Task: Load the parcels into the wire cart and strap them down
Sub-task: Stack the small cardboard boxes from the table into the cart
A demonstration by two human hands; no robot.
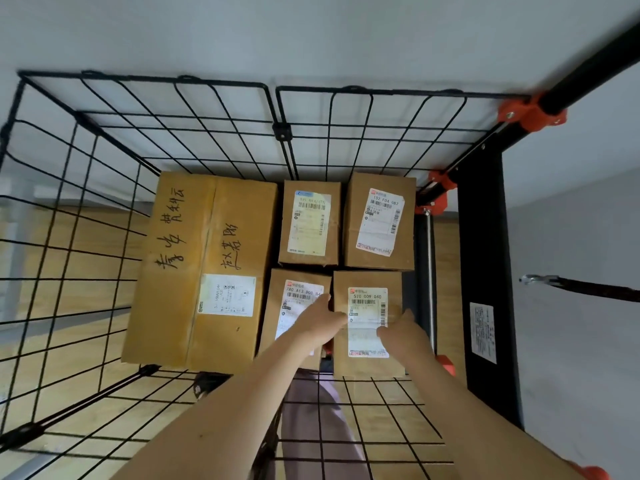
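The black wire cart point(282, 131) holds several brown cardboard parcels, seen from above. A large parcel point(194, 268) with handwriting fills the left side. Two small labelled parcels point(309, 223) point(379, 220) stand at the far side, and another point(294, 296) sits near the middle. Both hands are on the near-right parcel point(367, 306), labelled 520 009 040. My left hand point(318, 322) holds its left edge, thumb on top. My right hand point(401, 332) holds its right edge, thumb on the label. A black strap point(595, 289) with a metal hook point(538, 280) hangs at the right, outside the cart.
A black post point(485, 271) with orange connectors point(530, 114) stands along the cart's right side, bearing a white sticker point(483, 332). The cart's near wire panel point(346, 427) lies below my forearms. Wooden floor point(79, 258) shows through the left mesh, and a pale wall point(311, 39) is behind.
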